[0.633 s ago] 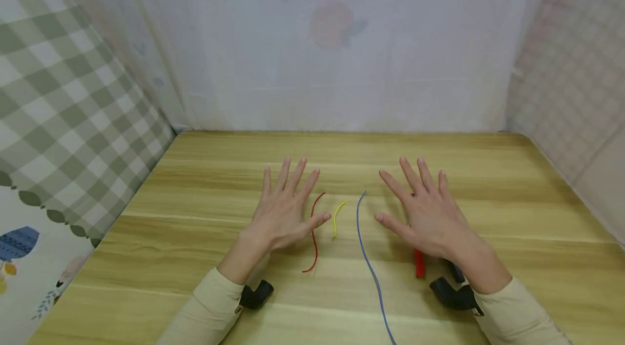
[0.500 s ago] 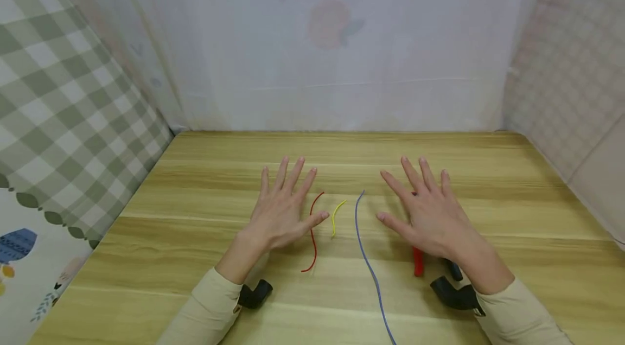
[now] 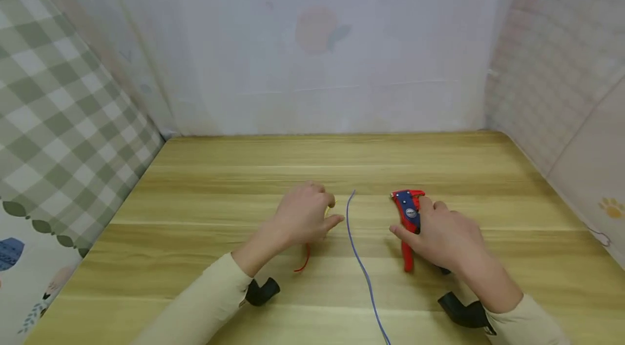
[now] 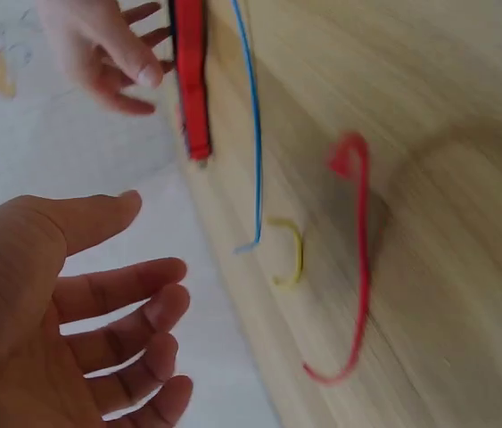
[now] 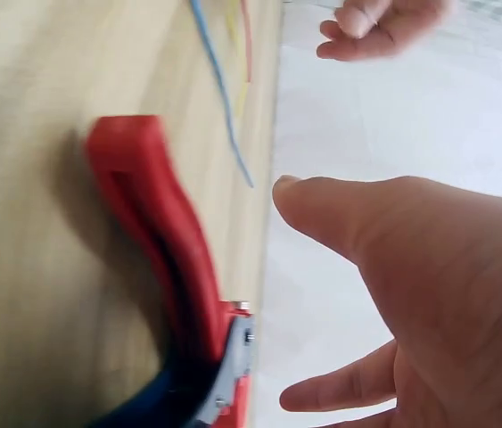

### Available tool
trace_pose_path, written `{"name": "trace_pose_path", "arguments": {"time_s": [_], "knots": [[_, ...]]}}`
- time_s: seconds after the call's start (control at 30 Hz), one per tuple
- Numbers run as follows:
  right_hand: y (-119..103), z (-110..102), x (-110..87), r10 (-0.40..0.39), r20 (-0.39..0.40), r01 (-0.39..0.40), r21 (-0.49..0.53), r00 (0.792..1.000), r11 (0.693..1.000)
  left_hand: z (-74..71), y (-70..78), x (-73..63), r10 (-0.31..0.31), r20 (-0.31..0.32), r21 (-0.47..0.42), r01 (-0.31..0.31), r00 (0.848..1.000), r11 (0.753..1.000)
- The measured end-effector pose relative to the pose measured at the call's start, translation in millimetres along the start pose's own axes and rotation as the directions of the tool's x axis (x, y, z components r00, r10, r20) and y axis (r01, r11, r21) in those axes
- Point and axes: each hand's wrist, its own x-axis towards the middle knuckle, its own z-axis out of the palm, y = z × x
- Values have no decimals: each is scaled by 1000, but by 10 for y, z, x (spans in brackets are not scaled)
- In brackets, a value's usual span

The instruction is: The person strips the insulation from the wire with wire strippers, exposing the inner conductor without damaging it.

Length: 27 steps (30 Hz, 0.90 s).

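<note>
A red and dark blue wire stripper [image 3: 409, 213] lies on the table. My right hand [image 3: 446, 234] hovers at its right side, thumb and fingers apart around it. In the right wrist view a gap shows between that hand and the stripper's red handle [image 5: 166, 232]. My left hand [image 3: 305, 215] hangs over the short red wire [image 3: 306, 259] and covers part of it. Loosely bent, its fingers hold nothing in the left wrist view. There a curved yellow wire [image 4: 298, 254] lies between the red wire and a long blue wire [image 4: 256, 134].
The blue wire runs down the middle of the wooden table [image 3: 195, 198] to the front of the view. Black curved pieces [image 3: 263, 292] stick out at both wrists. Pale cloth [image 3: 219, 63] hangs behind the table, with a green checked cloth [image 3: 73, 90] at the left.
Both hands have gone from flat, spread fingers to bent ones. The left hand moved right, over the red and yellow wires. The right hand shifted right and down, uncovering the wire stripper's head.
</note>
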Motion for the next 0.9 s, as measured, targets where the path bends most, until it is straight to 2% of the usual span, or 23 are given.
{"name": "trace_pose_path", "arguments": {"time_s": [0.07, 0.17, 0.27, 0.33, 0.4, 0.6, 0.8, 0.9], "knots": [[-25, 63, 14, 6, -5, -6, -13, 1000, 1000, 28, 89, 162, -13, 84, 8, 12, 996, 1000], [-82, 149, 34, 7, 8, -7, -23, 1000, 1000, 136, 159, 371, -71, 196, 45, 63, 978, 997], [-137, 229, 51, -5, 39, 6, -27, 999, 1000, 238, 174, 487, -125, 260, 86, 106, 957, 991], [-161, 265, 68, -9, 58, 10, -21, 998, 1000, 282, 175, 522, -142, 278, 99, 119, 950, 988], [-175, 274, 94, -22, 61, 23, -15, 998, 1000, 291, 181, 532, -149, 295, 72, 133, 944, 988], [-152, 228, 158, -50, 0, 50, -23, 999, 998, 292, 279, 550, -132, 300, -25, 147, 945, 989], [-112, 206, 231, -33, -30, 34, 13, 999, 999, 317, 366, 599, -166, 301, -39, 186, 939, 982], [-83, 206, 261, -20, -25, 21, 32, 999, 999, 301, 386, 589, -168, 284, -50, 190, 944, 981]]}}
